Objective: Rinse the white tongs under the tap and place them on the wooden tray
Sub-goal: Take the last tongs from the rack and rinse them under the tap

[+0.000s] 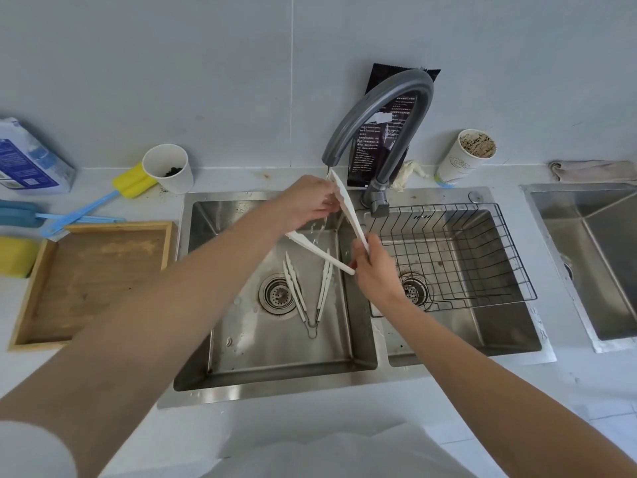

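White tongs [350,212]: splayed under the tap [379,108], above the sink [275,391]. Your left hand [308,201] grips one arm near its tip; your right hand [375,267] pinches the hinge end. Risk: wet plastic may slip and drop into the sink. Wooden tray [29,294] sits near desk's left edge.

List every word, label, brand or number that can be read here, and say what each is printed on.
None can be read.
On the dark packet: blocks of white print, too small to read.
On the blue and white box: print and panels, too blurred to read.
On the paper cup at the right: a pale motif, with no letters that can be read.
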